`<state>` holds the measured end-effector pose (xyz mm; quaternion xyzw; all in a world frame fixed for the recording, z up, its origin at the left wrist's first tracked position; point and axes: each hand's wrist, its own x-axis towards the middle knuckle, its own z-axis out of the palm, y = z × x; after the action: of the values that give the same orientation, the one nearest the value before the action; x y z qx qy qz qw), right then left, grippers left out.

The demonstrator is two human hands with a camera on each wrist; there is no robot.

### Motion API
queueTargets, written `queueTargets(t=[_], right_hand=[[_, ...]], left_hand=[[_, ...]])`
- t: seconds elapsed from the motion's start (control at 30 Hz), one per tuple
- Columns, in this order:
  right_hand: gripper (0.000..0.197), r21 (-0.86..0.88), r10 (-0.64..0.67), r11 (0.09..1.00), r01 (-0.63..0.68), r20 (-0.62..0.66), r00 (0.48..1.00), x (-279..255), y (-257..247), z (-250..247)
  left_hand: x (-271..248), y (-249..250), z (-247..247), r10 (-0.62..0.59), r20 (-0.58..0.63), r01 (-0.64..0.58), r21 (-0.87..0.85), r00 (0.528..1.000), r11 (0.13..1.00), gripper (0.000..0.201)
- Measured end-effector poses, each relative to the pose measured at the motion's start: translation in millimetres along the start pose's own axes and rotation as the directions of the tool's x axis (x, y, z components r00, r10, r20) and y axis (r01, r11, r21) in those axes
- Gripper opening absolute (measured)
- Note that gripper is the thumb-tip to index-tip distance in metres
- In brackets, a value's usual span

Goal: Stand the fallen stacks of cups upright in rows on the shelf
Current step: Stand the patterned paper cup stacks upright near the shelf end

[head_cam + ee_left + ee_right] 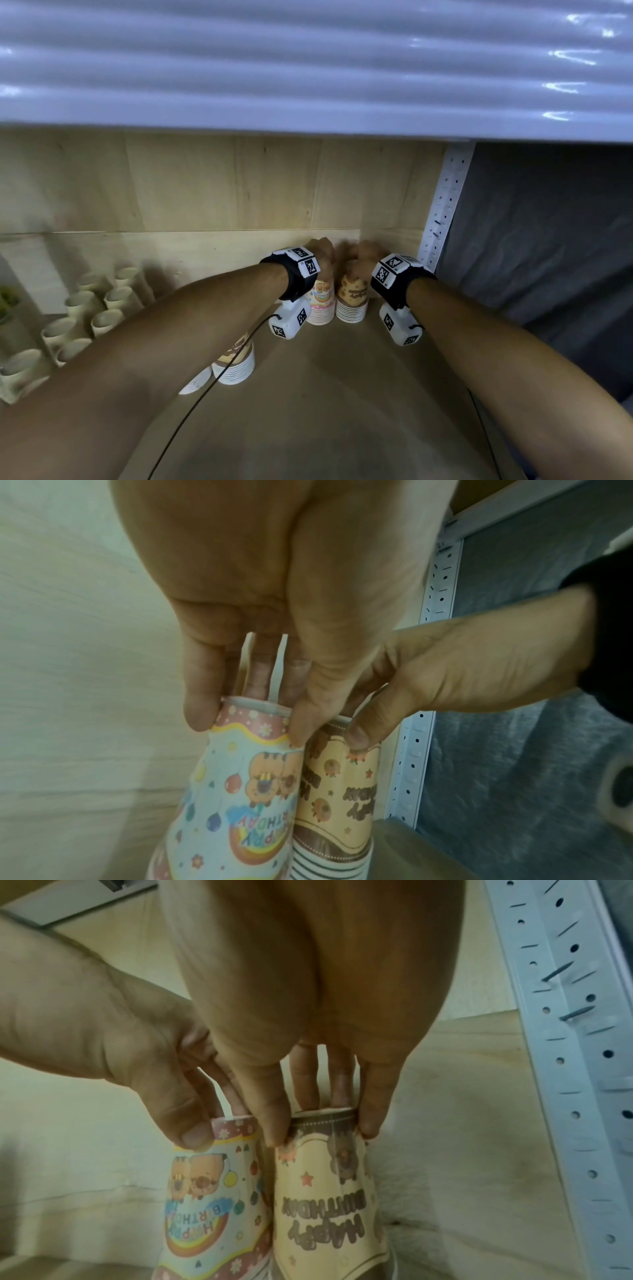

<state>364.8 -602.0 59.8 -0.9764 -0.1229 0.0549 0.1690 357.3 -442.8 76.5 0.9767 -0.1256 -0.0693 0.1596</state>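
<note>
Two stacks of printed paper cups stand mouth-down side by side at the back right of the shelf. The pale blue stack [321,301] [236,799] [212,1199] is on the left; my left hand [320,251] [246,718] grips its top from above with thumb and fingers. The yellow-brown stack [352,298] [339,791] [325,1199] is on the right; my right hand [363,255] [322,1131] grips its top the same way. Another brown stack [236,365] stands nearer, partly hidden under my left forearm, with a white stack [195,383] beside it.
Several plain cream cups [85,308] lie in rows at the left of the shelf. A white perforated upright [445,202] [561,1015] bounds the shelf on the right, close to the yellow-brown stack. A white shelf [308,68] hangs overhead. A wooden back panel [205,185] closes the rear.
</note>
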Motion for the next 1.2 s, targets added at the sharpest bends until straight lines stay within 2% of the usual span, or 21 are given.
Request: queueTargets(t=[0.2, 0.3, 0.37, 0.4, 0.5, 0.57, 0.67, 0.87, 1.07, 1.2], right_hand=[[0.035, 0.09, 0.037, 0.995, -0.034, -0.034, 0.999, -13.7, -6.1, -1.4], [0.049, 0.127, 0.082, 0.989, -0.07, -0.092, 0.992, -16.5, -8.5, -3.9], [0.059, 0.149, 0.105, 0.985, -0.086, -0.127, 0.986, -19.4, -16.8, -8.2], [0.058, 0.155, 0.098, 0.985, -0.077, -0.133, 0.986, -20.2, -22.4, -10.8], [0.042, 0.151, 0.084, 0.986, -0.064, -0.126, 0.988, -21.5, -44.4, -19.9], [0.042, 0.128, 0.074, 0.99, -0.059, -0.115, 0.991, -23.1, -58.7, -23.6], [0.058, 0.086, 0.037, 0.996, -0.029, -0.089, 0.995, -24.7, -78.2, -24.4], [0.048, 0.036, -0.091, 0.995, 0.093, -0.061, 0.994, -29.9, -128.2, -11.2], [0.042, 0.065, -0.172, 0.983, 0.17, 0.027, 0.985, -34.9, -167.9, 14.7], [0.046, 0.089, -0.215, 0.974, 0.206, 0.098, 0.972, -43.0, -189.5, 26.6]], left_hand=[[-6.3, -2.8, -2.7, -0.009, 0.023, 0.01, -0.041, 1.0, 0.999, 0.054], [-11.9, -4.0, -8.1, -0.048, 0.033, 0.051, -0.105, 0.998, 0.993, 0.059], [-19.5, -0.9, -15.4, -0.053, 0.015, 0.054, -0.083, 0.998, 0.995, 0.06], [-24.9, -0.1, -20.4, -0.047, -0.001, 0.047, -0.065, 0.999, 0.997, 0.06], [-41.2, -1.5, -39.4, -0.068, -0.012, 0.067, -0.059, 0.998, 0.996, 0.06], [-55.7, -5.3, -53.1, -0.092, -0.025, 0.09, -0.061, 0.995, 0.994, 0.058], [-78.6, -13.0, -72.7, -0.122, -0.052, 0.121, -0.023, 0.991, 0.992, 0.057], [-129.6, -33.7, -97.6, -0.189, -0.092, 0.199, 0.115, 0.978, 0.973, 0.054], [-170.0, -63.9, -100.3, -0.306, -0.062, 0.312, 0.168, 0.95, 0.935, 0.045], [-189.5, -78.8, -95.9, -0.327, -0.029, 0.325, 0.227, 0.944, 0.918, 0.041]])
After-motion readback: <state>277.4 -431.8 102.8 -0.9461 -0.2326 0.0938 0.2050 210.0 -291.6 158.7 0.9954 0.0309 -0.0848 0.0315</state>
